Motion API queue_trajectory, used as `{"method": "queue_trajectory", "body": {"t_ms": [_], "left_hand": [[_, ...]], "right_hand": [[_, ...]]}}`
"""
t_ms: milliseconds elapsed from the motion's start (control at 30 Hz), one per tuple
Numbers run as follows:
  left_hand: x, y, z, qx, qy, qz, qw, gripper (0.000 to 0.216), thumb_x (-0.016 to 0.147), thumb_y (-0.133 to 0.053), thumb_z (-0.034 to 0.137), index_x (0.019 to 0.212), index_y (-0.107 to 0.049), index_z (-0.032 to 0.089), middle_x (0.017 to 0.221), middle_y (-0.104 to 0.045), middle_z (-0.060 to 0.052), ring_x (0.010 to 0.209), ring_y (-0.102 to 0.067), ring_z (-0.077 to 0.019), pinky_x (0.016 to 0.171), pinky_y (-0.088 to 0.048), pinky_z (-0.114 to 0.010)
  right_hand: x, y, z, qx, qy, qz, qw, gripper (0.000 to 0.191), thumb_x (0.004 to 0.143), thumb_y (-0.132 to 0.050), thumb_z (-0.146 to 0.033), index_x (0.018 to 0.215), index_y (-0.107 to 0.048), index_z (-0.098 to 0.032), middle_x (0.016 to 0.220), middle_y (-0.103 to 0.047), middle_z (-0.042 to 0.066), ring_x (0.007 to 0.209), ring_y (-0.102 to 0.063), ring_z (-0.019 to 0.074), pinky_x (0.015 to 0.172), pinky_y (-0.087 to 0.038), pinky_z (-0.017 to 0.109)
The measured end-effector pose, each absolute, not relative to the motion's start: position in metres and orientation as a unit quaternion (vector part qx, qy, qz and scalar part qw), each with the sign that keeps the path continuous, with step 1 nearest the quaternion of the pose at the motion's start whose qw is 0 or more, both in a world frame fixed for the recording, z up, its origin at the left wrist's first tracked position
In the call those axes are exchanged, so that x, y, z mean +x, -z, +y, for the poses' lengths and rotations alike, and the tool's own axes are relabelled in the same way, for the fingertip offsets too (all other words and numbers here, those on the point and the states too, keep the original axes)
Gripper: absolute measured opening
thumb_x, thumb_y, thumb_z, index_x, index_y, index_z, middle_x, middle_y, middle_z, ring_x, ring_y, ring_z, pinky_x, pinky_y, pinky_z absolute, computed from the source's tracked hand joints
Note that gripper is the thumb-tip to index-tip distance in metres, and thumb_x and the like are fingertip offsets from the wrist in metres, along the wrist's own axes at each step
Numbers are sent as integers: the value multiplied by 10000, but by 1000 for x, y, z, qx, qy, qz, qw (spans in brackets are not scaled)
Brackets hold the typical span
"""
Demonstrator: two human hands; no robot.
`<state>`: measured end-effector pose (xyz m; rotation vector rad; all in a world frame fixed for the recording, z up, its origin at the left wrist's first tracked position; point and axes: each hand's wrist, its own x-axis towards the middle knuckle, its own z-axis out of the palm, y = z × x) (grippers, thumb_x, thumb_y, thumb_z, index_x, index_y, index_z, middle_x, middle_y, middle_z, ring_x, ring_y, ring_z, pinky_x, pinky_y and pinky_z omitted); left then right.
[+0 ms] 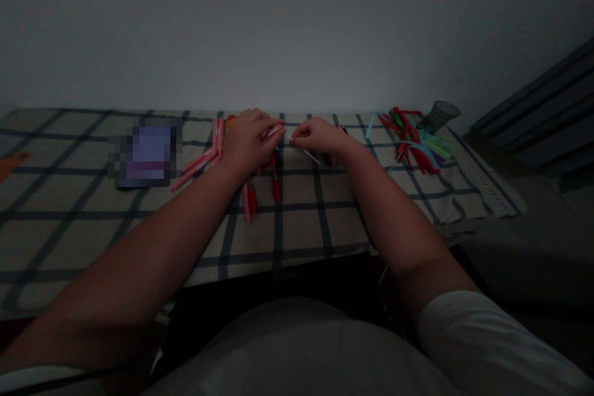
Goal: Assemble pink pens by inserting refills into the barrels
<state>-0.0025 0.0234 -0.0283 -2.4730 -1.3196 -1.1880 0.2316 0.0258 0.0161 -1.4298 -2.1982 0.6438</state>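
Note:
My left hand (253, 136) is closed around a pinkish-red pen barrel (273, 131), its end pointing right. Close by on the right, my right hand (315, 136) pinches a thin white pen refill (312, 156) between thumb and fingers. One end of the refill reaches toward the barrel; whether it is inside cannot be made out. Below my left hand lie several red pen parts, among them a red cap (276, 189) and a pink piece (246, 204). Small dark and red parts (331, 159) are partly hidden behind my right wrist.
Pink pen barrels (199, 163) lie left of my left hand. A blurred-out tablet or phone (148, 154) rests farther left. At right are colourful strips (411, 142) and a tipped clear cup (440, 114). A checked cloth (301, 223) covers the table, which meets a wall (297, 31).

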Motion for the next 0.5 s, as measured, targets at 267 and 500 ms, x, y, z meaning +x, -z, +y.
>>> {"method": "queue_trajectory", "body": {"t_ms": [267, 500], "left_hand": [[1, 23, 16, -813, 359, -458, 35, 394, 1135, -601, 476, 1281, -875, 233, 1014, -815, -82, 958, -725, -259, 916, -564, -394], [1, 21, 14, -813, 350, -465, 26, 439, 1151, -548, 504, 1261, -871, 228, 1018, -818, -86, 954, -721, -267, 900, -549, -396]], "right_hand": [[225, -13, 41, -458, -375, -720, 362, 339, 1023, -769, -367, 756, -623, -217, 606, -537, -47, 591, -470, 115, 588, -380, 243], [223, -10, 44, -417, -484, -575, 511, 400, 1047, -808, -563, 903, -594, -256, 695, -606, -69, 536, -479, 85, 553, -480, 198]]}}
